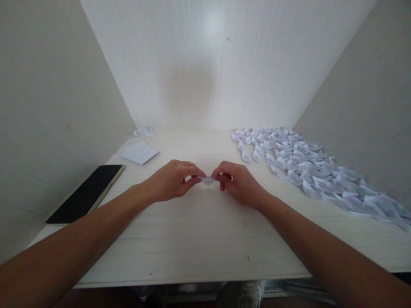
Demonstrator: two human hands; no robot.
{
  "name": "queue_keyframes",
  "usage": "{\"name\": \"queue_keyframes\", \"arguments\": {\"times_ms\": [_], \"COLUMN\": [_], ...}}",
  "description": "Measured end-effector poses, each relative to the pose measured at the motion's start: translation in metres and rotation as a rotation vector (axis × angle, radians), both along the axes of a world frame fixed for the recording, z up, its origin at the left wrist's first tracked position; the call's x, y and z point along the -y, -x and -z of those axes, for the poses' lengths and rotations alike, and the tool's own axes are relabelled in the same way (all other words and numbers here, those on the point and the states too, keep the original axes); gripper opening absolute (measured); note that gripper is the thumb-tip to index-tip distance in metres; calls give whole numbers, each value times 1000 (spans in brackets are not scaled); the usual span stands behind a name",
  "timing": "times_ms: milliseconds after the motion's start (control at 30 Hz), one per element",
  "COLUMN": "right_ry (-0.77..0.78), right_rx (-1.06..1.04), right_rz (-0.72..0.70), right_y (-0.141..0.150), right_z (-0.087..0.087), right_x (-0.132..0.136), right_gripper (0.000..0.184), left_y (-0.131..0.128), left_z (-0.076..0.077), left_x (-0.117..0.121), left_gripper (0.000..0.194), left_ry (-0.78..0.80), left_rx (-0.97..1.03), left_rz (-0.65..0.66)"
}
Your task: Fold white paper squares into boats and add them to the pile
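Between my two hands is a small folded piece of white paper (207, 181), pointed at its lower edge. My left hand (175, 179) pinches its left corner between thumb and fingers. At the opposite corner, my right hand (237, 182) grips it with thumb and forefinger. Both hands are just above the middle of the pale table. The fingertips hide the ends of the folded paper.
Many small folded paper boats (298, 164) spread along the right side of the table (192, 244). On the left are a stack of white paper sheets (140, 152), a dark tablet-like slab (86, 192) and paper scraps (145, 131). Walls enclose the back and sides.
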State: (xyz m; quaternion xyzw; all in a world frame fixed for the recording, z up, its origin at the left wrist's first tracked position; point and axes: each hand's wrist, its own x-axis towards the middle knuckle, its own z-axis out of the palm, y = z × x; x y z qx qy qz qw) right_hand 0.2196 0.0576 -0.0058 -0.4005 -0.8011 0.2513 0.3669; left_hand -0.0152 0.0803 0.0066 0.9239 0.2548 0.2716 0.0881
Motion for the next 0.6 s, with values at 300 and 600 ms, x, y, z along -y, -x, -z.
{"name": "queue_keyframes", "arguments": {"times_ms": [300, 600], "right_ry": [33, -24], "right_rx": [22, 74], "right_rz": [-33, -69], "right_y": [0, -1], "right_z": [-1, 1], "right_x": [-1, -1], "right_gripper": [28, 29], "left_y": [2, 1], "left_z": [2, 1], "left_x": [-2, -3], "left_gripper": [12, 15], "left_ry": [122, 61], "left_rx": [-41, -152], "left_rz": [-27, -5]}}
